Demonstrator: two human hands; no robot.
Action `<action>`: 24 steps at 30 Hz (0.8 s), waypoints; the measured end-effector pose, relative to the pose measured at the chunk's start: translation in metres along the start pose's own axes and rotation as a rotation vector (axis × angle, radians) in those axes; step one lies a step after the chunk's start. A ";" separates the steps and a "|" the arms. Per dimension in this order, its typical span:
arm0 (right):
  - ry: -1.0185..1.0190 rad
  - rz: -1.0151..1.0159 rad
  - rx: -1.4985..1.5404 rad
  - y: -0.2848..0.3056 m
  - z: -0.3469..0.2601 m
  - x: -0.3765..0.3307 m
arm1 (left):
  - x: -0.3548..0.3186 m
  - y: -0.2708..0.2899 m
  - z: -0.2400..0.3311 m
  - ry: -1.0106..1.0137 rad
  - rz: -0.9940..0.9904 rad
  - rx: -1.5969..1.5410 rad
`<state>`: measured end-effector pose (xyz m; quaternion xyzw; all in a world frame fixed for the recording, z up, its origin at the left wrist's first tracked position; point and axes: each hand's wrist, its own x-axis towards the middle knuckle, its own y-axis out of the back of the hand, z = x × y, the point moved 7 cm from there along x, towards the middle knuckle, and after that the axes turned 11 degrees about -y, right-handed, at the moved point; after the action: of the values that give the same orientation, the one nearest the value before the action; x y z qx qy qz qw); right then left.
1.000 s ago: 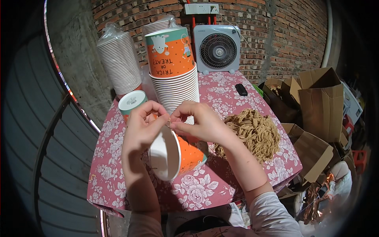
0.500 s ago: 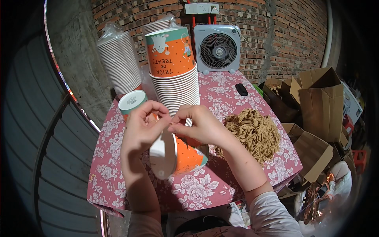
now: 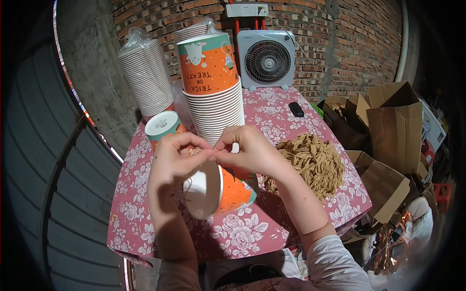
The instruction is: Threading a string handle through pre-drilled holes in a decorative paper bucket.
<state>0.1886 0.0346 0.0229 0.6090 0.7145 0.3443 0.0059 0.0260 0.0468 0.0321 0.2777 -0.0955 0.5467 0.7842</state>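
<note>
My left hand (image 3: 180,153) and my right hand (image 3: 245,149) meet at their fingertips above the table, both closed in a pinch. A thin tan cord (image 3: 192,151) shows by the left fingers; its end between the fingertips is too small to see clearly. Right below lies a paper bucket (image 3: 236,191) on its side, white inside, orange with a green band outside, its mouth facing left. Behind my hands rises a tall stack of nested paper buckets (image 3: 216,109), the top one upside down. To the right of my right forearm sits a heap of tan cords (image 3: 310,162).
An upside-down green and orange tub (image 3: 163,125) stands left of the stack. Farther back are plastic-wrapped stacked buckets (image 3: 145,72) and a grey box fan (image 3: 267,60). A small black object (image 3: 296,109) lies on the flowered tablecloth (image 3: 240,233). Open cardboard boxes (image 3: 393,131) stand on the right.
My fingertips have come together more closely, the left ones shifting slightly right. The mouth of the lying bucket has shifted a little to the right.
</note>
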 end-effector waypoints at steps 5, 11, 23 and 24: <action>-0.024 -0.017 -0.002 0.000 0.000 0.000 | -0.003 0.006 -0.003 0.030 -0.033 0.094; 0.020 -0.023 -0.008 0.002 -0.001 0.000 | -0.008 0.007 0.003 0.115 -0.059 0.099; -0.023 -0.049 -0.034 0.006 0.002 -0.001 | -0.009 0.016 -0.001 0.039 -0.036 0.192; -0.021 -0.044 -0.039 0.006 0.003 0.000 | -0.009 0.015 -0.001 0.039 -0.036 0.191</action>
<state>0.1952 0.0358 0.0234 0.5967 0.7206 0.3515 0.0331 0.0091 0.0433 0.0321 0.3423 -0.0228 0.5446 0.7654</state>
